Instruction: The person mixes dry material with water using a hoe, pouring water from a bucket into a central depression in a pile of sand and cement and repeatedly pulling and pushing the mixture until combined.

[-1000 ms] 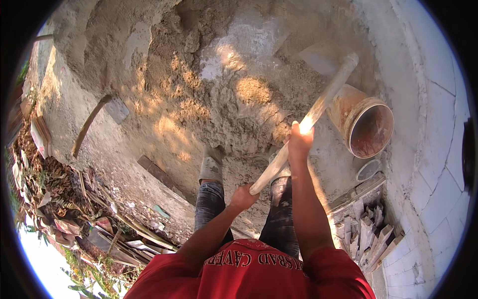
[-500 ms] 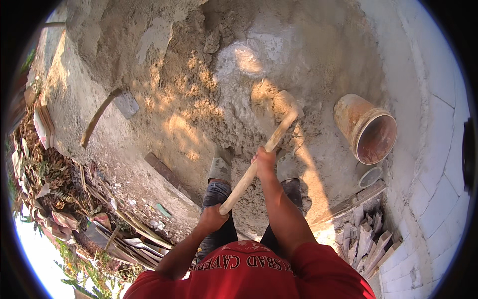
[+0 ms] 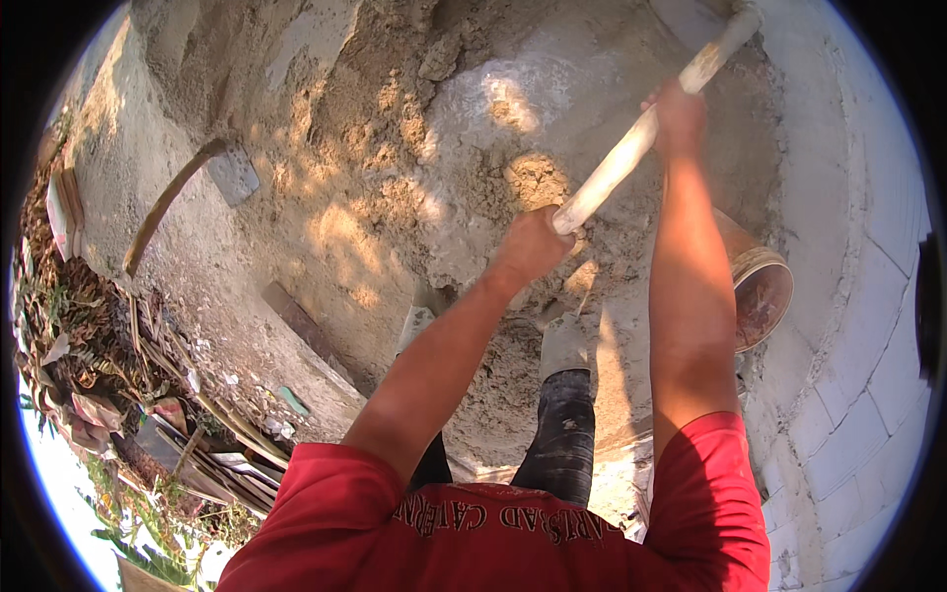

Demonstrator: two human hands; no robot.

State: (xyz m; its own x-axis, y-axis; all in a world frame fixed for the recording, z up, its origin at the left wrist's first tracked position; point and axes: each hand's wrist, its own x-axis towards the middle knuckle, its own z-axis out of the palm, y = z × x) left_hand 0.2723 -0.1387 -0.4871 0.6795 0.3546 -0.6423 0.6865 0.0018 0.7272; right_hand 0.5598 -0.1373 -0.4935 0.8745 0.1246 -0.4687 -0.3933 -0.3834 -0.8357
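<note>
Both my hands grip the pale wooden handle of a hoe [image 3: 626, 163], held out toward the far right. My left hand [image 3: 536, 247] is closed round the near end of the handle. Further up the shaft, my right hand [image 3: 680, 118] is wrapped round it. The hoe's grey blade [image 3: 695, 22] shows in part at the top edge, where I cannot tell whether it touches the ground. Below the handle spreads a heap of wet grey mortar mix [image 3: 473, 187], with a sandy brown lump [image 3: 538, 181] near my left hand.
A dirty bucket [image 3: 762, 296] lies tipped at the right, partly behind my right forearm. Another hoe [image 3: 232, 176] lies at the left. A board [image 3: 301, 321] and a pile of debris [image 3: 89, 345] sit left of my feet; a pale block wall [image 3: 868, 326] stands at the right.
Both hands have swung the hoe forward and right, away from my legs. Its blade has left the mix near the middle and is now at the top right. My arms are stretched further out.
</note>
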